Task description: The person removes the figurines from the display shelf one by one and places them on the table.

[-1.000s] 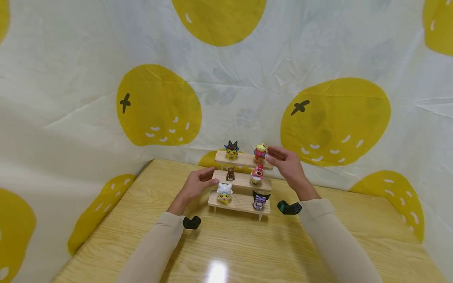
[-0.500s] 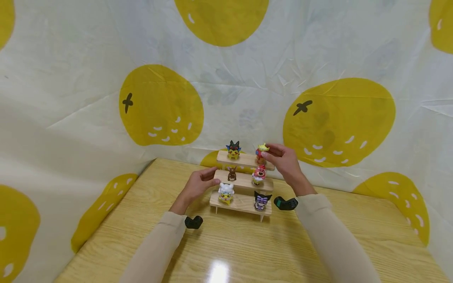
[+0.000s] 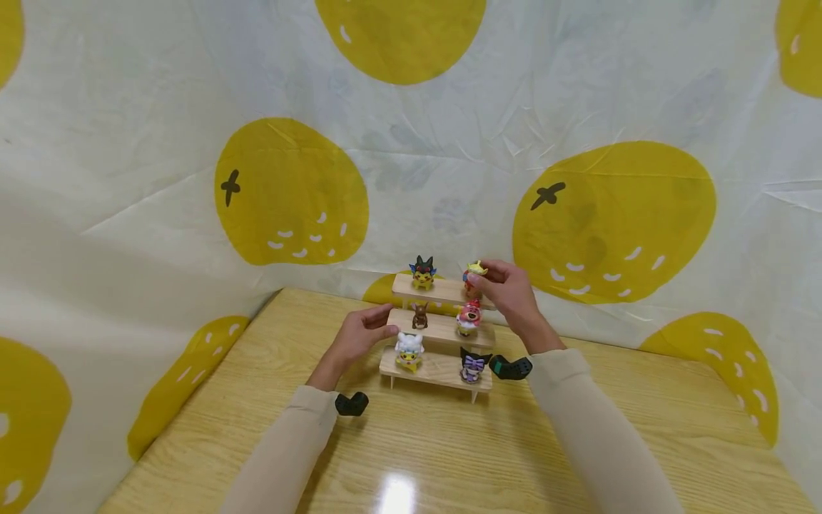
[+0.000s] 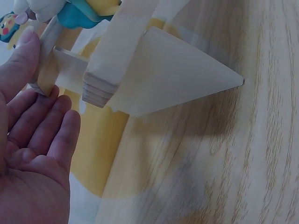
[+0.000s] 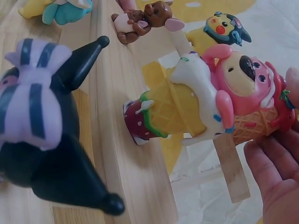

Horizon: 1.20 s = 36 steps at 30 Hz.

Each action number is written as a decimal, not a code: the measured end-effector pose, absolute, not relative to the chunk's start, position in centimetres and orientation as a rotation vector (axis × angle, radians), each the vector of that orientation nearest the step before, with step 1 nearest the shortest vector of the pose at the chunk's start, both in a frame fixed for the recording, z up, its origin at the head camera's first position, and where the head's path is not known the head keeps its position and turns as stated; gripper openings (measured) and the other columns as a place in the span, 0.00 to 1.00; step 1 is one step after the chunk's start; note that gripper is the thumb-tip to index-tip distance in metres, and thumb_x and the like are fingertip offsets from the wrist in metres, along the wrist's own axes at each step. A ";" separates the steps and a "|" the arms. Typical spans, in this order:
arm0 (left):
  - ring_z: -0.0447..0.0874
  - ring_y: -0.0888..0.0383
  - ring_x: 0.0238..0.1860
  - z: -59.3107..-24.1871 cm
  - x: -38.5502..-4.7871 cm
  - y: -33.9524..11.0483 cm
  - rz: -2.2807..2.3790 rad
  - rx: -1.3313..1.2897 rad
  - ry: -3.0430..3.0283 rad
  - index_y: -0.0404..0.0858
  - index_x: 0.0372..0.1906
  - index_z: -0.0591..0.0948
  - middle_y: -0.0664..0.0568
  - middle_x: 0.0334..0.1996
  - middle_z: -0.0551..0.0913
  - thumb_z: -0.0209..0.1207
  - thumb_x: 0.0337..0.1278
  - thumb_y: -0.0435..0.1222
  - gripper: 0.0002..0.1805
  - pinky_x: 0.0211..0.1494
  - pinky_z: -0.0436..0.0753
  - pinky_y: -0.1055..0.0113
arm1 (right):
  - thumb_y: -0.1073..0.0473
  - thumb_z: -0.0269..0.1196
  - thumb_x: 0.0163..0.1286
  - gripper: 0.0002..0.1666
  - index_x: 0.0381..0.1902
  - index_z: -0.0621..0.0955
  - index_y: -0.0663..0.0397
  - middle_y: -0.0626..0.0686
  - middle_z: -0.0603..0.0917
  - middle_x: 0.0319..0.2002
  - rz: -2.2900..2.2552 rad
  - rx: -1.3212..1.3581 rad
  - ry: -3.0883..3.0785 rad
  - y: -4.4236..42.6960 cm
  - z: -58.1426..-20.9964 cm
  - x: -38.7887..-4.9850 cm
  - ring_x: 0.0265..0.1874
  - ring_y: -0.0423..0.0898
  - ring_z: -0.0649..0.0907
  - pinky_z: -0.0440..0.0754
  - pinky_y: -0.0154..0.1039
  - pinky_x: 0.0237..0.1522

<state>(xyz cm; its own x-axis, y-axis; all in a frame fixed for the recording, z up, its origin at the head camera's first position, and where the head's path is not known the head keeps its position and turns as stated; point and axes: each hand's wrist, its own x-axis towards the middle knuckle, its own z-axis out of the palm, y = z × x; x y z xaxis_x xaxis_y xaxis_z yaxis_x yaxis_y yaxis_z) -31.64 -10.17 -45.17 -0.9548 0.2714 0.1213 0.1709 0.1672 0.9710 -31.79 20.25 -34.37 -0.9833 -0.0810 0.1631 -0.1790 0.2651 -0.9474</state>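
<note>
Right hand [image 3: 516, 294]: grip closed in a pinch on red figure [image 3: 472, 289], top tier [image 3: 444, 288] of stand [image 3: 438, 368], 1 o'clock. Left hand [image 3: 357, 335]: grip half-spread, empty, at middle tier [image 3: 443, 328], 9 o'clock end. Stand on counter [image 3: 488, 450].

The left hand [image 3: 361, 335] sits nearer, fingers loosely extended; the right hand [image 3: 512, 293], farther, pinches with its thumb and fingers.

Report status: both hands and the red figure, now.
Right hand pinching red figure, top tier. Left hand holding stand, left end of middle tier. Pink figure close in front, one tier down.
</note>
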 end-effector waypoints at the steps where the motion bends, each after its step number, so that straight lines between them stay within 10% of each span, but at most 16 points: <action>1: 0.71 0.43 0.76 -45.2 -31.6 -10.2 1.924 0.446 2.338 0.34 0.77 0.69 0.39 0.76 0.71 0.67 0.69 0.40 0.37 0.75 0.76 0.49 | 0.57 0.64 0.78 0.32 0.75 0.72 0.62 0.69 0.79 0.67 1.836 0.237 -2.437 20.2 -34.4 -31.8 0.47 0.32 0.84 0.84 0.27 0.57; 36: 0.69 0.42 0.78 -45.2 -31.2 -10.1 1.954 0.427 2.335 0.35 0.77 0.70 0.38 0.76 0.71 0.66 0.70 0.40 0.35 0.77 0.74 0.47 | 0.59 0.63 0.79 0.28 0.72 0.75 0.64 0.70 0.81 0.65 1.780 0.216 -2.463 20.9 -33.5 -31.6 0.44 0.31 0.85 0.84 0.40 0.64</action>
